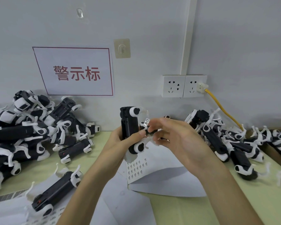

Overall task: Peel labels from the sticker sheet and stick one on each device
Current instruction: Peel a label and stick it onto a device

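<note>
My left hand (120, 140) grips a black device (129, 122) with white round ends, held upright above the table. My right hand (172, 135) reaches in from the right, and its fingertips pinch a small white label (146, 122) against the device's right side. Below the hands lies the sticker sheet (137, 169), with several small printed labels in rows, its lower part folded under white paper.
A heap of black-and-white devices (31, 127) fills the left of the green table (177, 208), and another heap (234, 143) lies at the right. One device (55, 192) rests on label sheets at the front left. Wall sockets (184, 86) with a yellow cable (224, 109) stand behind.
</note>
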Available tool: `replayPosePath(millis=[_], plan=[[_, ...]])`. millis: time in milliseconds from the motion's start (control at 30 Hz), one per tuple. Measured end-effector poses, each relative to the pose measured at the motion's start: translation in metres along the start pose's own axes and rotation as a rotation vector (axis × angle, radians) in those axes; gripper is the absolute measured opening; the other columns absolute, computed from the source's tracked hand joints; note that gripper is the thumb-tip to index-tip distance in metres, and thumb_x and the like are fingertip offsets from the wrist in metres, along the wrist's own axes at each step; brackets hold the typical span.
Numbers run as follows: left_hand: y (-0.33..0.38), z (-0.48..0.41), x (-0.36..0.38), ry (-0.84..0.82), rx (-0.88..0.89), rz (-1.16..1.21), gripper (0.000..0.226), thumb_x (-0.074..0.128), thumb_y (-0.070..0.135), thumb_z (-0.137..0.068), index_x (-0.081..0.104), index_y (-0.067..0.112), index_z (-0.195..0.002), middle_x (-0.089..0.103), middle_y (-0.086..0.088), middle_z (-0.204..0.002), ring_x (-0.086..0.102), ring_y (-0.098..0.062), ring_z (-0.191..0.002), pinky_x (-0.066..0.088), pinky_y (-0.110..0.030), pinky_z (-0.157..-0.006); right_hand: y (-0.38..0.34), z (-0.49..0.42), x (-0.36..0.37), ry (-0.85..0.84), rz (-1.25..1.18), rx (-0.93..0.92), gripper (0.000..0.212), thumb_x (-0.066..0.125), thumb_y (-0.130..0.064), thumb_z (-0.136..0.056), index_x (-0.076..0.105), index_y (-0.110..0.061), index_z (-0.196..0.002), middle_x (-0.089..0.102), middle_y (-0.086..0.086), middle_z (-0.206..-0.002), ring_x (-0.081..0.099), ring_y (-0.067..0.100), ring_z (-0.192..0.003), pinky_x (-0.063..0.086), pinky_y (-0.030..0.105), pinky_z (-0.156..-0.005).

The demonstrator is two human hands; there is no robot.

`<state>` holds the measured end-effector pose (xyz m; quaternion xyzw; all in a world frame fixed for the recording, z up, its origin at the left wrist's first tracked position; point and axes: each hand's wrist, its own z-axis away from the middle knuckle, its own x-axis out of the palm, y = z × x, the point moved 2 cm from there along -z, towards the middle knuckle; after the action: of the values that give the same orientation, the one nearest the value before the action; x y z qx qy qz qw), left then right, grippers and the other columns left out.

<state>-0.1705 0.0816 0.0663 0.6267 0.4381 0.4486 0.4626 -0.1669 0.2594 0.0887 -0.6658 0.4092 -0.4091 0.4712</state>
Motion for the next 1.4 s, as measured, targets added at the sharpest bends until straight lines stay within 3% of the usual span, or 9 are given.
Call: replayPosePath(millis=[167,300,500,700,900,1400], plan=[[0.0,0.0,0.003,-0.019,0.007,-0.051,0.02,0.079,0.029,-0.083,0.072,0.018,-0.098,0.074,-0.001,-0.089,0.073,-0.016,-0.081,0.055,-0.02,-0.067,-0.002,0.003,0.006,0.117,0.125,-0.026,0.023,0.059,-0.02,-0.099,0.081,-0.019,-0.091,0.075,-0.001,-0.092,0.067,0.012,-0.079,0.049,0.027,-0.078],[-0.002,-0.001,0.006,-0.01,0.026,-0.124,0.022,0.078,0.037,-0.08,0.074,0.027,-0.099,0.074,-0.012,-0.105,0.073,-0.027,-0.096,0.056,-0.038,-0.083,-0.003,0.004,0.013,0.22,0.256,-0.132,0.008,0.072,-0.019,-0.091,0.078,-0.022,-0.087,0.077,-0.003,-0.081,0.073,0.006,-0.078,0.054,0.017,-0.07],[-0.003,-0.002,0.013,0.022,0.072,-0.185,0.022,0.078,0.036,-0.077,0.072,0.028,-0.097,0.072,-0.004,-0.088,0.068,-0.015,-0.077,0.053,-0.024,-0.063,0.001,0.003,0.018,0.302,0.339,-0.219,0.008,0.074,-0.02,-0.091,0.077,-0.025,-0.085,0.075,-0.004,-0.072,0.067,0.002,-0.068,0.048,0.014,-0.066],[-0.003,-0.001,0.016,0.032,0.12,-0.215,0.03,0.08,0.033,-0.082,0.067,0.016,-0.103,0.07,-0.002,-0.079,0.065,-0.016,-0.07,0.052,-0.028,-0.064,0.002,0.004,0.019,0.347,0.349,-0.24,0.009,0.075,-0.02,-0.09,0.076,-0.025,-0.083,0.07,-0.009,-0.063,0.062,0.001,-0.059,0.043,0.01,-0.057],[-0.004,-0.001,0.018,0.019,0.174,-0.245,0.016,0.077,0.024,-0.09,0.065,0.021,-0.1,0.07,-0.004,-0.073,0.065,-0.015,-0.065,0.052,-0.022,-0.058,0.002,0.003,0.02,0.371,0.376,-0.249,0.012,0.075,-0.019,-0.09,0.075,-0.027,-0.081,0.068,-0.012,-0.061,0.061,-0.001,-0.056,0.042,0.009,-0.056],[-0.004,-0.002,0.021,0.063,0.279,-0.295,0.017,0.074,0.024,-0.087,0.061,0.028,-0.098,0.064,-0.004,-0.064,0.061,-0.02,-0.061,0.049,-0.026,-0.054,0.0,0.007,0.024,0.412,0.361,-0.264,0.013,0.074,-0.018,-0.09,0.075,-0.026,-0.081,0.074,-0.008,-0.071,0.07,0.006,-0.067,0.049,0.012,-0.062]])
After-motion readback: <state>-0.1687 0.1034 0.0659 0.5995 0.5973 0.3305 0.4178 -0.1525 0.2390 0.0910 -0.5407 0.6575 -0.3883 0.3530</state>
